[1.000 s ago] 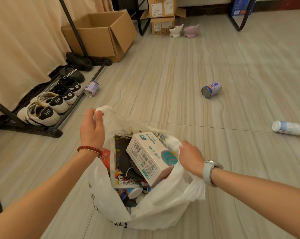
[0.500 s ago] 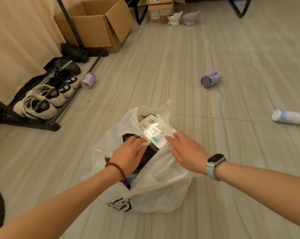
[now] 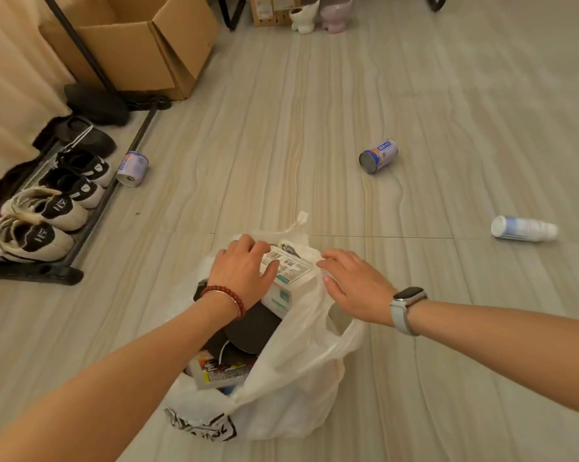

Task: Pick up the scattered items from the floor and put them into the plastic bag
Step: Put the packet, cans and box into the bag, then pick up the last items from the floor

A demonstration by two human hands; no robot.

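Observation:
A white plastic bag (image 3: 298, 378) stands on the floor in front of me, stuffed with a white labelled box (image 3: 291, 271), a black item (image 3: 255, 331) and a colourful pack (image 3: 221, 371). My left hand (image 3: 241, 271) lies flat on top of the box, thumb across its label. My right hand (image 3: 354, 285) touches the bag's plastic beside the box with fairly straight fingers. On the floor lie a blue-and-white can (image 3: 378, 156), a second can (image 3: 133, 168) by the shoe rack, and a white bottle (image 3: 523, 228) at the right.
A low black shoe rack (image 3: 65, 275) with several shoes runs along the left by a curtain. An open cardboard box (image 3: 141, 45) stands at the back left. Two small ceramic pots (image 3: 303, 16) sit at the far edge.
My left hand let go of the bag's handle and came down onto the white box. The box has sunk lower into the bag, and my right hand moved to the plastic beside it.

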